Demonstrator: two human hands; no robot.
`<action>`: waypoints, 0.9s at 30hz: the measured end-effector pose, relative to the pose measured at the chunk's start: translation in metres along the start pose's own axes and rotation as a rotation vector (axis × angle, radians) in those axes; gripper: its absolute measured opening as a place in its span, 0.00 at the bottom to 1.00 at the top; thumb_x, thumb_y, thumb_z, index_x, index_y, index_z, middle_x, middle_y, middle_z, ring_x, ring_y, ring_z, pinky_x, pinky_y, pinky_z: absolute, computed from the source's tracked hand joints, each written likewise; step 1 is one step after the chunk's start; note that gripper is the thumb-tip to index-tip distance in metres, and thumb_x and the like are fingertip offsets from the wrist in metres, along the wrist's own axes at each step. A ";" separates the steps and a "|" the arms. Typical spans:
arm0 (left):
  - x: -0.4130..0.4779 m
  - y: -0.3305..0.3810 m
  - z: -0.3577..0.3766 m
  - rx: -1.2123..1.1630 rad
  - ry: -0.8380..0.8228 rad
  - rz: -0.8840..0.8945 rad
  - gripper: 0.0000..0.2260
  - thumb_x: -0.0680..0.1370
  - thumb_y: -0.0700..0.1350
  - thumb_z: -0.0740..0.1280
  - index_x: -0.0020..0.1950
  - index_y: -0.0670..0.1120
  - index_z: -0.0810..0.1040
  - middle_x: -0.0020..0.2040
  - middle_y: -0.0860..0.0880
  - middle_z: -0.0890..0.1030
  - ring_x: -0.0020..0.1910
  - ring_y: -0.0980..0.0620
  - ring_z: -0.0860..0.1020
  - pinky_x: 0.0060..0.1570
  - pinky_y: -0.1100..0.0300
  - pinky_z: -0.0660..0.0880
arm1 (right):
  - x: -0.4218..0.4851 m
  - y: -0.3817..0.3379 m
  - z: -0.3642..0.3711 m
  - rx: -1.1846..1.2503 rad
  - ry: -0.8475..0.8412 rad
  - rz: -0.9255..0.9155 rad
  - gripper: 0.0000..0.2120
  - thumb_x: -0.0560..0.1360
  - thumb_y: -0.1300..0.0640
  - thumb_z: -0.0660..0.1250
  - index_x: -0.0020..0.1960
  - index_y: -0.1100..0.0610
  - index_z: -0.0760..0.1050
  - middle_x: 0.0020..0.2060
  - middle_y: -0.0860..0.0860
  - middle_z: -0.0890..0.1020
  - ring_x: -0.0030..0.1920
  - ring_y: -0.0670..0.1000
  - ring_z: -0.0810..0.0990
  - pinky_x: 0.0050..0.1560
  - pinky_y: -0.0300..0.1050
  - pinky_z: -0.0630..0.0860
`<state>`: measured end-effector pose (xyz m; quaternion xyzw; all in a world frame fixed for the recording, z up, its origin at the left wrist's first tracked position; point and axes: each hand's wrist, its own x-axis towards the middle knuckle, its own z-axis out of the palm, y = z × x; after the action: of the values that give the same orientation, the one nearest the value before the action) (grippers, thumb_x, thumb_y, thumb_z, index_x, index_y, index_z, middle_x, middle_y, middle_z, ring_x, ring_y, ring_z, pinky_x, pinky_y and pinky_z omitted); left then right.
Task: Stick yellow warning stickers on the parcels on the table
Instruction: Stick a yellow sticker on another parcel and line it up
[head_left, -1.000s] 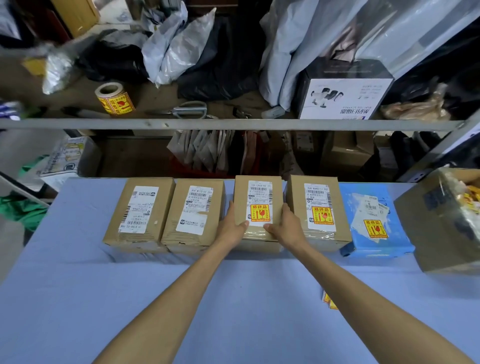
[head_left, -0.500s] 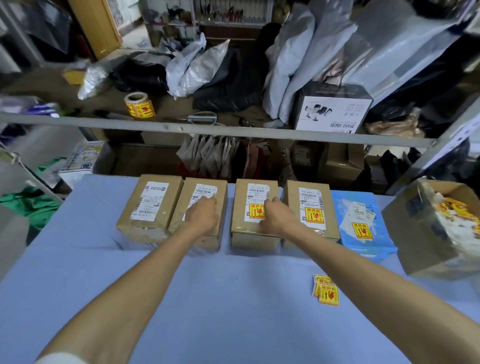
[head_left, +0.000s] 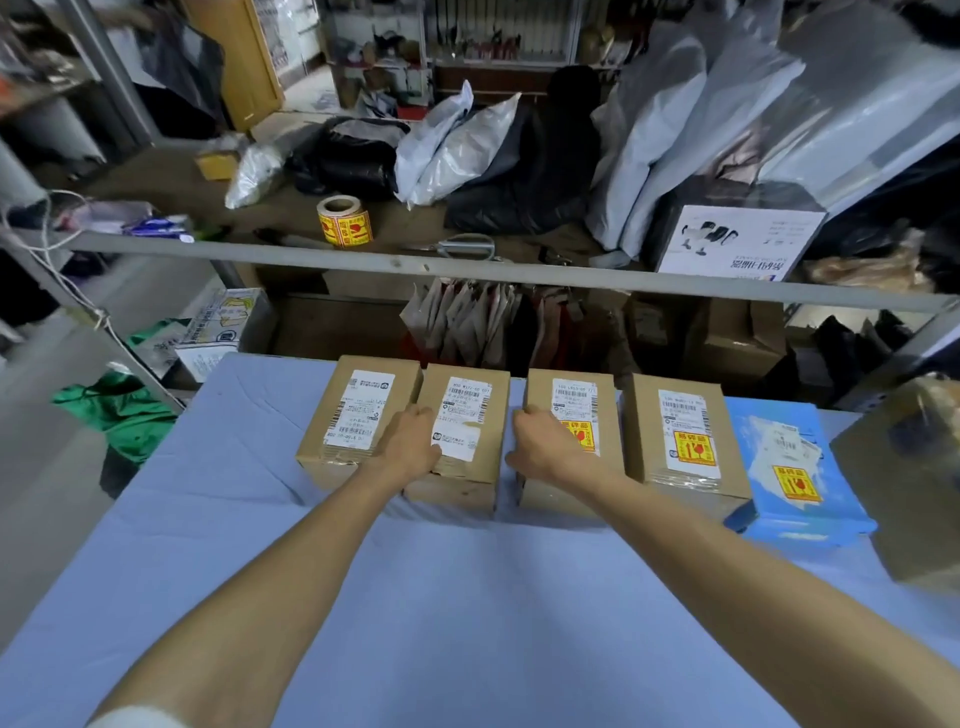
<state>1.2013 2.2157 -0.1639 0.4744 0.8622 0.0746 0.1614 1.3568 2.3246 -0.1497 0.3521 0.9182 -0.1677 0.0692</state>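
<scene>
A cluttered storeroom with shelves of bags stands behind a table covered with a light blue cloth. Five parcels lie in a row at the far edge of the table.

The left hand rests on the second box, at the box's left side, and its fingers are curled down over that edge. Just to the left of this hand, touching the same box, is the first box. These two boxes show only white labels.

The right hand lies on the third box, with the fingers bent over the box's left edge, into the narrow gap between the two held boxes. This hand partly covers the yellow sticker on the box.

To the right of the right hand are the fourth box and then the blue parcel; each one carries a yellow sticker too.

Well beyond the left hand, on the shelf above the table, stands a sticker roll, and scissors lie to its right.
</scene>
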 end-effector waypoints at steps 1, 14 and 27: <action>0.003 -0.002 0.002 -0.014 0.004 0.003 0.17 0.76 0.42 0.67 0.62 0.40 0.70 0.61 0.41 0.71 0.59 0.42 0.71 0.53 0.55 0.70 | 0.004 -0.003 0.004 0.011 -0.001 0.001 0.17 0.73 0.62 0.65 0.61 0.66 0.69 0.58 0.62 0.73 0.58 0.62 0.73 0.54 0.51 0.74; 0.031 -0.029 0.025 -0.601 -0.057 -0.066 0.44 0.65 0.44 0.79 0.74 0.44 0.57 0.69 0.47 0.71 0.68 0.46 0.71 0.65 0.50 0.69 | 0.033 -0.032 0.047 0.513 0.023 0.257 0.41 0.72 0.54 0.73 0.72 0.66 0.52 0.64 0.63 0.72 0.61 0.62 0.74 0.58 0.51 0.72; 0.019 -0.038 0.029 -0.894 -0.018 -0.069 0.41 0.63 0.42 0.81 0.71 0.54 0.66 0.57 0.59 0.77 0.59 0.56 0.74 0.55 0.61 0.69 | 0.026 -0.037 0.049 0.771 0.070 0.348 0.44 0.68 0.61 0.74 0.74 0.58 0.49 0.62 0.55 0.77 0.61 0.57 0.76 0.58 0.48 0.73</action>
<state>1.1720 2.2102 -0.2053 0.3298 0.7591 0.4302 0.3604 1.3129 2.2979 -0.1924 0.5076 0.7170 -0.4724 -0.0716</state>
